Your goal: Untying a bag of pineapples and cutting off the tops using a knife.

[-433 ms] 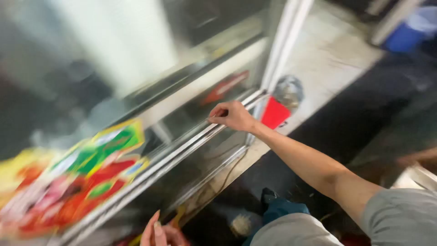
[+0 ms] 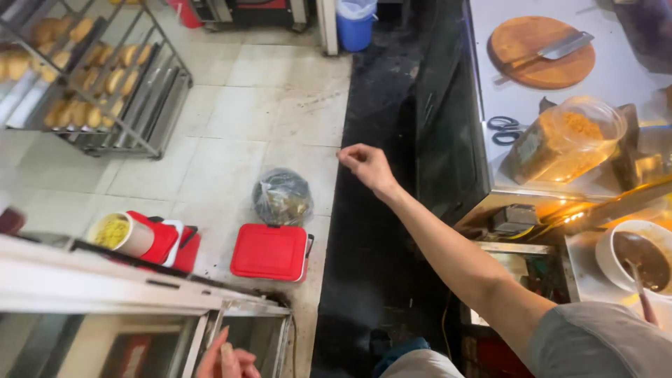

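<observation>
My right hand (image 2: 367, 164) hangs in the air above the dark floor strip, arm stretched out, fingers loosely curled with nothing in them. A knotted dark plastic bag (image 2: 282, 197) lies on the tiles to its left. A red-lidded box (image 2: 269, 252) sits just below the bag. Only the fingers of my left hand (image 2: 224, 358) show at the bottom edge, against the metal frame of a glass cabinet (image 2: 140, 287); whether they grip it is hidden.
A wire rack of bread rolls (image 2: 77, 77) stands top left. A cup of yellow food (image 2: 119, 233) rests on a red container (image 2: 168, 241). The steel counter (image 2: 630, 84) at right holds a round board with a cleaver (image 2: 542, 52), scissors (image 2: 505, 129), a tipped jar (image 2: 567, 140) and a sauce bowl (image 2: 637, 259).
My right hand has come off the cabinet's metal rail and now hangs free over the floor. The view has swung away from the glass front toward the floor and counter.
</observation>
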